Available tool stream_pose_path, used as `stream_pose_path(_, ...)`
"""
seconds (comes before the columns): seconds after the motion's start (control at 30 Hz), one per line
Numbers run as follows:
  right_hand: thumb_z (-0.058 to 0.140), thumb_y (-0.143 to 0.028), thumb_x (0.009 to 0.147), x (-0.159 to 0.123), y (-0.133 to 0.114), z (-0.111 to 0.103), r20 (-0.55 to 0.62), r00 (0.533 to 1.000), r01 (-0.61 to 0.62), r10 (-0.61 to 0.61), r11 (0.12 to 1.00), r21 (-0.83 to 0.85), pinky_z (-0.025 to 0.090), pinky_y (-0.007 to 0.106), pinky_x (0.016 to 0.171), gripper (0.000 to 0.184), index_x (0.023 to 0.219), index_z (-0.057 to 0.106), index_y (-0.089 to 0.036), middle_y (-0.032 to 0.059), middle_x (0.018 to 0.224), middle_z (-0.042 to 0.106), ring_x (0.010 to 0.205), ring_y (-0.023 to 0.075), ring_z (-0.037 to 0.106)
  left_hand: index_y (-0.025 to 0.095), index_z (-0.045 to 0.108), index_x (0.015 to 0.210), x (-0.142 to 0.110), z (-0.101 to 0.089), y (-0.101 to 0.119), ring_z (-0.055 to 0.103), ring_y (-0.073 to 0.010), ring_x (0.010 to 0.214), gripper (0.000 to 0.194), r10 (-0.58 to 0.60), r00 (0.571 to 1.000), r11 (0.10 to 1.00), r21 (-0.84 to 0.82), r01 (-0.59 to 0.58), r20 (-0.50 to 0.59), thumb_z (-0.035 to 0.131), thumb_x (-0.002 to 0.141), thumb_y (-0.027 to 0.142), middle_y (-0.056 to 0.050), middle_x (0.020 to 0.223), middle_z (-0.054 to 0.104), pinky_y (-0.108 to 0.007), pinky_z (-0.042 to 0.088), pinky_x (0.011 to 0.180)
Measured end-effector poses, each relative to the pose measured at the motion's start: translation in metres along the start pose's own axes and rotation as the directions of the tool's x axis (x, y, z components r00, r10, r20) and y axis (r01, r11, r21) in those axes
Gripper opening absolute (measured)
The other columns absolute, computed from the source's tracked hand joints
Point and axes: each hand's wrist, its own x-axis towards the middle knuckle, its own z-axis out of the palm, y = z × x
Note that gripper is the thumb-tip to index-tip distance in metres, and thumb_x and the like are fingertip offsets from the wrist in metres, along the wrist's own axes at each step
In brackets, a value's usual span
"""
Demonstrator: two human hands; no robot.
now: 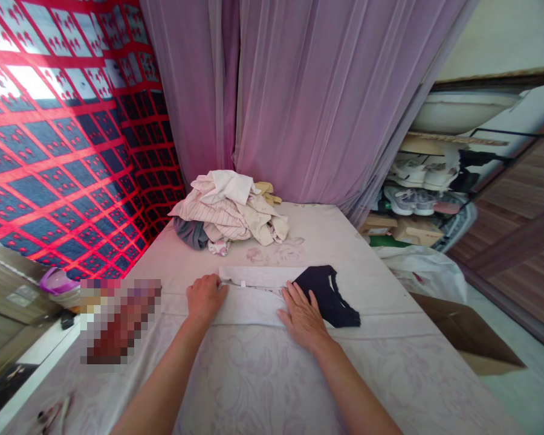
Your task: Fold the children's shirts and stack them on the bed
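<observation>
A light grey garment with a navy part lies across the cloth-covered surface, folded into a long strip. A small white tag shows near its inner edge. At the strip's left end is my left hand, its fingers bent together over the edge; the fingertips are partly hidden. My right hand rests flat with fingers spread, where the grey cloth meets the navy part. Beyond both hands sits a heap of crumpled clothes, with pink striped, white, cream and dark grey pieces.
A pale patterned cover spreads under everything. Purple curtains hang behind, and a red-and-dark checked cloth hangs at left. Shelves with shoes and a cardboard box stand at right. A blurred-out item lies at left.
</observation>
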Motion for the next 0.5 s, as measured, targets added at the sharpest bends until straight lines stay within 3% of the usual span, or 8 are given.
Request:
stream_pose_path(0.13, 0.035, -0.038, 0.091, -0.003, 0.003, 0.001, -0.095, 0.995, 0.006, -0.003, 1.0, 0.03, 0.014, 0.051, 0.111, 0.051, 0.138, 0.041, -0.021, 0.0074, 0.149, 0.032, 0.137, 0.0233, 0.026, 0.022, 0.055, 0.097, 0.005, -0.004, -0.001, 0.063, -0.0272, 0.093, 0.029, -0.029, 0.995, 0.999, -0.033, 0.032, 0.096, 0.043, 0.082, 0.043, -0.008, 0.097, 0.069, -0.036, 0.042, 0.074)
stream_pose_path(0.3, 0.036, -0.036, 0.091, -0.01, 0.006, 0.007, -0.226, 0.974, -0.002, 0.01, 0.999, 0.033, 0.018, 0.05, 0.11, 0.046, 0.133, 0.048, -0.022, 0.0084, 0.146, 0.038, 0.134, 0.0245, 0.031, 0.021, 0.045, 0.12, 0.011, -0.003, -0.006, 0.063, -0.0243, 0.1, 0.047, -0.106, 0.983, 0.98, -0.15, 0.128, 0.147, 0.048, 0.08, 0.046, -0.007, 0.107, 0.069, -0.031, 0.044, 0.074)
stream_pose_path(0.5, 0.037, -0.033, 0.091, -0.012, 0.008, 0.013, -0.299, 0.954, -0.002, 0.017, 0.999, 0.053, 0.02, 0.05, 0.109, 0.042, 0.128, 0.053, -0.021, 0.0095, 0.142, 0.043, 0.131, 0.0249, 0.036, 0.019, 0.055, 0.108, 0.023, -0.005, -0.008, 0.063, -0.0239, 0.102, 0.048, -0.159, 0.962, 0.96, -0.194, 0.203, 0.222, 0.046, 0.079, 0.056, -0.01, 0.11, 0.068, -0.029, 0.045, 0.076)
